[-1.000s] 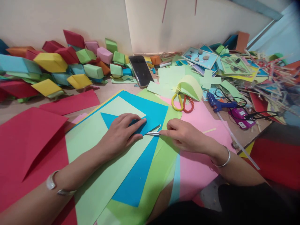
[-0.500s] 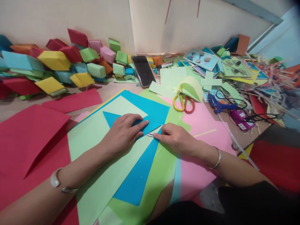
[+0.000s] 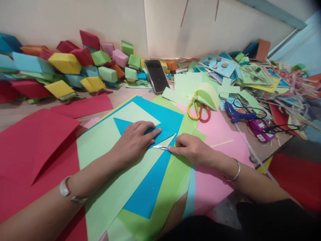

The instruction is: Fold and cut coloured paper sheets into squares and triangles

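My left hand (image 3: 135,140) lies flat with fingers stretched out, pressing on a folded blue triangle of the blue sheet (image 3: 168,118) that is layered with a pale green sheet (image 3: 105,140). My right hand (image 3: 194,150) is closed in a pinch on a thin metal blade (image 3: 160,147). The blade's tip lies along the edge of the blue fold, just right of my left fingertips. Both wrists wear silver bangles.
Red paper (image 3: 32,144) lies at the left and pink paper (image 3: 215,130) at the right. Behind are yellow-and-red scissors (image 3: 199,112), a phone (image 3: 156,76), a blue glue gun (image 3: 237,115) with cable, several folded paper boxes (image 3: 65,63) along the wall, and picture cards (image 3: 220,63).
My right hand has drawn the blade a little to the left and towards me along the fold's edge. My left hand stays pressed on the paper.
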`<state>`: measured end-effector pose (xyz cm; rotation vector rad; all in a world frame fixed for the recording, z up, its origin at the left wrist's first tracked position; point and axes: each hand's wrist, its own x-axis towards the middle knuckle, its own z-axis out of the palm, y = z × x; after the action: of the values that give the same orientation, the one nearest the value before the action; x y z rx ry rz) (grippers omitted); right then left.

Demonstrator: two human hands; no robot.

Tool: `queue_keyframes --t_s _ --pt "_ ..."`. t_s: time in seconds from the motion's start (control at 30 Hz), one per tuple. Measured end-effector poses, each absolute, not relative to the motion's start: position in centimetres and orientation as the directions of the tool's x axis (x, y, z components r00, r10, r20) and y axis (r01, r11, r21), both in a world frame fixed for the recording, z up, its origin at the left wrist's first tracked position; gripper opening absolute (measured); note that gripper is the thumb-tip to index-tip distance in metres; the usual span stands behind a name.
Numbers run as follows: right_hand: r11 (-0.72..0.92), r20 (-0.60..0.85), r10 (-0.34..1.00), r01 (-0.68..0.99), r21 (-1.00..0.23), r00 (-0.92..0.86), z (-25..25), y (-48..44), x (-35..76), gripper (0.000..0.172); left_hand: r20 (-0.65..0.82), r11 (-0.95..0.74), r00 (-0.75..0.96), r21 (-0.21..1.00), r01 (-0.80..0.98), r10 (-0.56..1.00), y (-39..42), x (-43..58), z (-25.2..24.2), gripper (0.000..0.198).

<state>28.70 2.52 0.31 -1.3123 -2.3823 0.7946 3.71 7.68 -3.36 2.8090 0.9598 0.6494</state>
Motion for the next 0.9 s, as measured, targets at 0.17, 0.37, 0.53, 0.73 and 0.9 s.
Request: queue_keyframes --t_s 0.17,0.37,0.53,0.73,0.9 --pt "0.540 0.081 0.797 0.648 -0.537 -0.598 -0.7 2.1 28.6 0.028 0.367 -0.792 0.706 0.189 0.580 0.605 7.5 3.9 -3.4 0.037" --pt "0.654 0.110 0.721 0.619 -0.436 -0.684 -1.1 2.2 27.4 0.032 0.351 -0.792 0.714 0.182 0.582 0.606 7.5 3.8 -3.4 0.037" --pt "0.755 0.186 0.646 0.582 -0.303 -0.740 -0.8 2.2 26.7 0.039 0.345 -0.789 0.711 0.204 0.580 0.612 7.5 3.8 -3.3 0.037" --pt "0.778 0.152 0.614 0.562 -0.282 -0.774 -0.7 2.3 26.2 0.041 0.352 -0.784 0.702 0.237 0.574 0.620 7.5 3.8 -3.5 0.037" --pt "0.799 0.143 0.587 0.542 -0.261 -0.797 -0.9 2.6 25.6 0.041 0.356 -0.794 0.711 0.230 0.563 0.607 7.6 3.8 -3.5 0.036"
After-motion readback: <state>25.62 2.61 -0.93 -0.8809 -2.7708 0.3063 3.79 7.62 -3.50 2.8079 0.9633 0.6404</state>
